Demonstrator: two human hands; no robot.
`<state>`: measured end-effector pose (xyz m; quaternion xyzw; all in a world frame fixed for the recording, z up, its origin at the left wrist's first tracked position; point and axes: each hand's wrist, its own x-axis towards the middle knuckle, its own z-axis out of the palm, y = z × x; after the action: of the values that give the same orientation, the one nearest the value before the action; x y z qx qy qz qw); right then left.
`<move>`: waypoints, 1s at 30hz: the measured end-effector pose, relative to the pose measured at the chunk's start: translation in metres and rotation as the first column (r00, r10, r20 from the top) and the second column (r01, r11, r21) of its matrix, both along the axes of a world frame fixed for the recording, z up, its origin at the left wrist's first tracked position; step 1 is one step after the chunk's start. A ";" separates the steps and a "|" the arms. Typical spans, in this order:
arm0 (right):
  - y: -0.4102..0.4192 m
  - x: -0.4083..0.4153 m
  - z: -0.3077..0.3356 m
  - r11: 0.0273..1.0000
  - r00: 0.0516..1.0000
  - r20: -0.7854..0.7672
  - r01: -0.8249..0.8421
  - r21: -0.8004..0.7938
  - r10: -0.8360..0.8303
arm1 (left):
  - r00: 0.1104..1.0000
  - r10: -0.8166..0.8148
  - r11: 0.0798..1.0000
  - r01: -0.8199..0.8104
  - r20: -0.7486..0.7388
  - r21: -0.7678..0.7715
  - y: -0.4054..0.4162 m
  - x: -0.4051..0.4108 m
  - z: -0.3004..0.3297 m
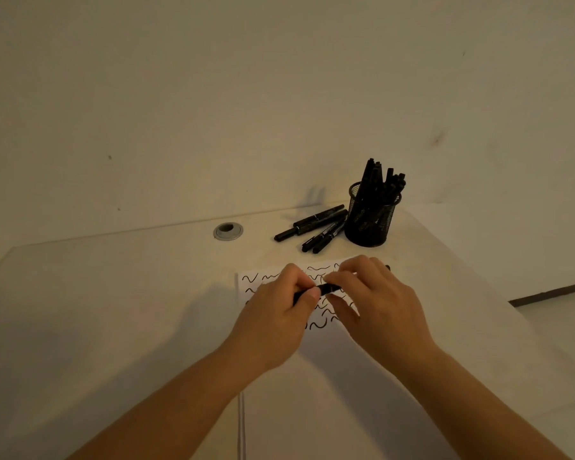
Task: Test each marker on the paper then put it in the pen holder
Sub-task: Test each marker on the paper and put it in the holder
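Both hands: clamped on one black marker, held level between them above the paper.
Left hand: fingers curled round the marker's left end, thumb on top.
Right hand: fingertips pinch its right end.
Paper: under the fingers, wavy black test marks across its far part.
Loose markers: beyond the fingers, lying beside the holder.
Holder: beyond the right fingers, full of markers.

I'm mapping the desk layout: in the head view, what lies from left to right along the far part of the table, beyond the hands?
Grey cable grommet → loose black markers lying on the table → black mesh pen holder with markers standing in it.
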<state>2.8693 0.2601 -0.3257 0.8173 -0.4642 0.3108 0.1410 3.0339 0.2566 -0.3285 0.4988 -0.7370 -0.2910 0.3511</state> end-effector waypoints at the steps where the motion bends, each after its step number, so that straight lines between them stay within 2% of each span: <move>1: -0.004 -0.003 0.001 1.000 1.000 -0.015 -0.023 -0.013 0.023 | 1.000 -0.016 1.000 0.016 0.004 -0.020 -0.002 -0.005 0.004; 3: -0.013 -0.011 0.006 0.999 0.999 -0.001 -0.047 -0.002 0.047 | 0.999 -0.029 0.998 0.027 -0.036 -0.052 -0.006 -0.013 0.014; 5: -0.024 -0.020 0.015 0.999 0.998 0.050 -0.025 0.025 0.023 | 0.989 -0.034 0.997 0.024 -0.142 -0.073 -0.011 -0.018 0.024; 8: -0.043 -0.035 0.038 0.992 0.961 0.255 0.082 0.091 -0.103 | 0.983 -0.041 0.994 0.022 -0.176 -0.105 -0.024 -0.023 0.033; 10: -0.058 -0.046 0.053 0.980 0.885 0.428 0.132 0.147 -0.183 | 0.994 -0.026 0.995 0.016 -0.105 -0.094 -0.038 -0.026 0.035; 12: -0.073 -0.056 0.068 0.983 0.801 0.574 0.104 0.151 -0.173 | 1.000 0.001 0.999 0.000 0.006 -0.054 -0.057 -0.027 0.033; 16: -0.100 -0.067 0.093 0.993 0.687 0.717 0.070 0.097 -0.118 | 0.979 0.076 0.997 -0.072 0.190 -0.024 -0.098 -0.027 0.023; 20: -0.125 -0.070 0.104 0.995 0.616 0.782 0.089 0.054 -0.098 | 0.940 0.135 0.990 -0.144 0.313 0.007 -0.133 -0.029 0.015; 23: -0.141 -0.070 0.102 0.990 0.599 0.790 0.110 0.083 -0.133 | 0.894 0.135 0.990 -0.138 0.427 -0.025 -0.150 -0.032 0.006; 27: -0.154 -0.066 0.090 0.981 0.608 0.770 0.120 0.154 -0.195 | 0.812 0.072 0.997 -0.077 0.580 -0.016 -0.162 -0.038 -0.007; 30: -0.159 -0.064 0.079 0.971 0.644 0.728 0.127 0.204 -0.237 | 0.771 0.062 0.998 -0.066 0.633 -0.018 -0.166 -0.040 -0.015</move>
<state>2.8051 0.1016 -0.2466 0.5742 -0.5806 0.5707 -0.0866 2.9940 0.0904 -0.3432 0.5933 -0.7940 -0.0961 0.0911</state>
